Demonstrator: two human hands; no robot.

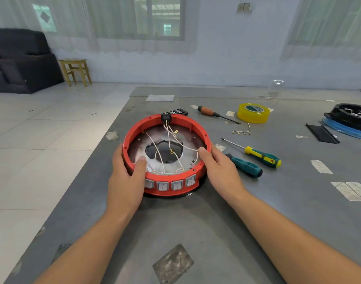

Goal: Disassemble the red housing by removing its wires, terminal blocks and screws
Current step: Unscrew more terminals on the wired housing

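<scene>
The round red housing (176, 119) sits on the grey table (216, 232) in front of me. White wires (169, 138) cross its open inside and run up to a black terminal block (166, 117) on the far rim. Several grey rocker switches (169, 185) line its near wall. My left hand (125, 181) grips the left rim, thumb inside. My right hand (220, 171) grips the right rim, thumb hooked over the edge by the wires.
Right of the housing lie a green-handled screwdriver (245, 166), a yellow-green screwdriver (257, 155), a brown-handled screwdriver (213, 113), a yellow tape roll (253, 112) and a loose wire with terminals (242, 131). A black and blue housing (350, 119) sits far right. The table's left edge runs diagonally.
</scene>
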